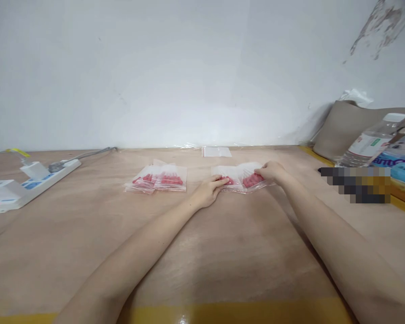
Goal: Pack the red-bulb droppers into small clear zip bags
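Two groups of clear zip bags with red pieces inside lie on the wooden table. My left hand (207,192) rests its outstretched fingers on one zip bag (234,185), pressing on the red contents. Beside it is another zip bag (251,173), tilted a little, and my right hand (271,172) pinches its right side between thumb and fingers. To the left, apart from both hands, a zip bag (171,177) overlaps another bag (143,180). What the red pieces are is too small to tell.
A small white stack (218,152) lies against the wall behind the bags. On the left is a white power strip (37,191) with plugs and a grey cable. At the right stand a water bottle (366,144) and a grey-brown rolled sheet (334,130); a blurred patch (364,184) lies in front.
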`<state>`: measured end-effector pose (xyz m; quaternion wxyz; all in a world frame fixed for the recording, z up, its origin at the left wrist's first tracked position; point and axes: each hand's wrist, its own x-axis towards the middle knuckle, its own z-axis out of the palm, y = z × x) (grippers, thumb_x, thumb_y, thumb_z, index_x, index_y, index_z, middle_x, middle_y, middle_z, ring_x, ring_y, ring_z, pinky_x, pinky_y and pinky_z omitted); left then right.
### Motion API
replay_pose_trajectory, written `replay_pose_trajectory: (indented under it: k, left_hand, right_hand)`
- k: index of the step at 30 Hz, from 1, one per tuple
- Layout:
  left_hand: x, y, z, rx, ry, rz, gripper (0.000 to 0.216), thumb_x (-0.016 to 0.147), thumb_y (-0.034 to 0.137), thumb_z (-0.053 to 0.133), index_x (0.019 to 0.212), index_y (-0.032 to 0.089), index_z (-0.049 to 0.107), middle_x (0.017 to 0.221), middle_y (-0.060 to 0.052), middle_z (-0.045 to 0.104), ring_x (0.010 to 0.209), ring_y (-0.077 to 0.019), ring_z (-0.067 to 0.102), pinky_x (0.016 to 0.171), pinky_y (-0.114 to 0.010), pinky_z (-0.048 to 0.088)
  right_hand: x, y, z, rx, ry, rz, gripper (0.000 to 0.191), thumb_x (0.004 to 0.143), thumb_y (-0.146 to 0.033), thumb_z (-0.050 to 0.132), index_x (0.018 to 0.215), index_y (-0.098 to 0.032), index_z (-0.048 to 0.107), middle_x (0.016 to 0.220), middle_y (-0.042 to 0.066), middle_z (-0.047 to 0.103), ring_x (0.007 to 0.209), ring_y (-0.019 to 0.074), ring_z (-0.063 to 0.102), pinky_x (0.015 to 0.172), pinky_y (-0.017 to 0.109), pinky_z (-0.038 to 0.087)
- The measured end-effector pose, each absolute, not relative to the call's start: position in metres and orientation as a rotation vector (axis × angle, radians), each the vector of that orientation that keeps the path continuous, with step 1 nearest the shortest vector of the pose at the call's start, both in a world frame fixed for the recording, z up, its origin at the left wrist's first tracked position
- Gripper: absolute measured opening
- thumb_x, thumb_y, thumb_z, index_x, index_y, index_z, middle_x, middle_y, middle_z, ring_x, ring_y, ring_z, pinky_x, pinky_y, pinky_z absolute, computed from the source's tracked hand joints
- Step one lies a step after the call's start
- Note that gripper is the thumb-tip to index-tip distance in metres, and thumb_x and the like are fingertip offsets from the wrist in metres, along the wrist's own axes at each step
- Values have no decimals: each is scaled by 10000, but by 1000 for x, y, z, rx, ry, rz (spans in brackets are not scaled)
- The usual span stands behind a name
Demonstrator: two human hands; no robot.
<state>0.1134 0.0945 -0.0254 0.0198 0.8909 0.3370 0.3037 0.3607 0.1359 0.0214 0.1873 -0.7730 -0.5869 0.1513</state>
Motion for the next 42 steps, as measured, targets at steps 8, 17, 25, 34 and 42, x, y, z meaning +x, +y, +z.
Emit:
replay_pose_trajectory:
  k: [8,17,25,34,42]
  left_hand:
    - [143,103,-34,2745,1042,920,348,866,181,453,1211,200,497,1235,-90,506,1122,-205,499,945,-351,424]
    - [99,85,-25,2833,1266,1433,578,786,329,559,1257,80,333,1276,-202,400,1260,-312,294,1007,-484,322]
    - [33,87,-19,3362,1056,1035,167,853,172,456,947,160,593,909,-76,650,841,-196,621,837,-373,490]
    - [32,83,-16,3495,996,897,201,887,143,401,995,147,571,886,-86,645,831,-191,617,747,-328,510]
    - [31,84,-15,3570,821,863,206,901,134,392,872,149,595,913,-70,650,795,-150,620,763,-305,509]
  right_hand:
    - [371,128,56,-1467,-1029,704,209,741,-282,554,594,-195,435,450,-51,414,401,91,425,433,255,423]
    - [286,125,12,-1253,-1229,917,246,751,-386,511,620,-202,415,536,-31,490,504,115,500,498,246,422]
    - [234,108,-11,-1292,-1552,761,147,700,-272,555,811,-190,505,693,19,596,619,147,552,577,272,416]
    - [268,92,-8,-1359,-2286,-307,177,784,-211,486,692,-175,633,768,80,638,788,206,518,678,325,299]
    - [264,76,-15,-866,-2422,-340,280,750,-425,540,882,-194,628,823,49,629,811,181,494,741,329,250]
